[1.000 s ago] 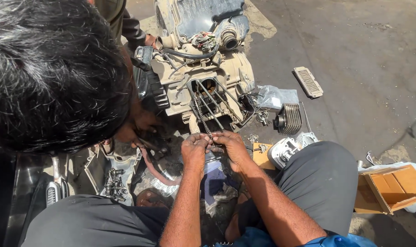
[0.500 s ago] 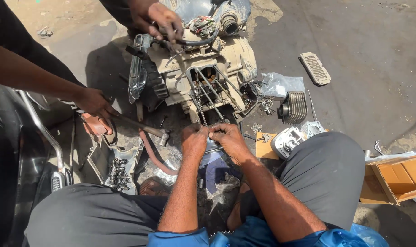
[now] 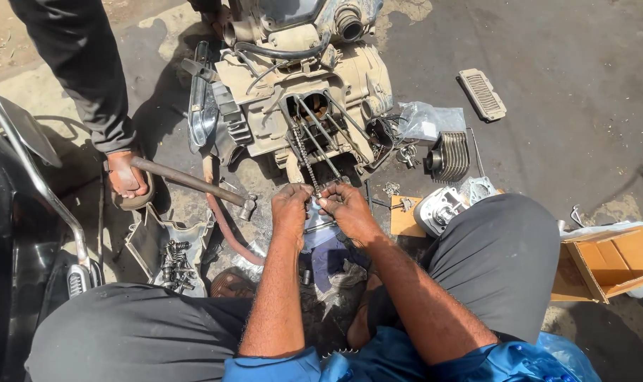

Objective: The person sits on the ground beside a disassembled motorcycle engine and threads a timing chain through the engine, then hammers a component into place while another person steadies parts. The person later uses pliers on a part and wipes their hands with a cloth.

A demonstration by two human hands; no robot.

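On the oily concrete floor [image 3: 562,85], in hard sunlight, a person sits with knees spread in grey trousers, both bare forearms reaching forward. Straight ahead lies the largest thing here, a dirty cream-coloured motorcycle engine [image 3: 300,85], its cylinder removed so that four long studs stick out toward the sitter. A timing chain [image 3: 306,159] hangs from the opening between the studs and runs down to the hands. To the left, another person stands in dark trousers, one sandalled foot [image 3: 127,177] planted on the ground, with a long metal bar [image 3: 190,182] lying just beside it. At the far right sits an open cardboard box [image 3: 611,262]. Right of the engine lie a finned cylinder [image 3: 449,155], a crumpled clear plastic bag [image 3: 424,120] and, farther off, a small ribbed cover [image 3: 481,93]. By the left knee, a plastic cover holds a heap of bolts [image 3: 174,263]. The left hand [image 3: 291,211] and right hand [image 3: 346,206] meet just below the studs, fingers of both pinched closed on a small grey metal part [image 3: 324,189] at the lower end of the chain; what the part is cannot be told.
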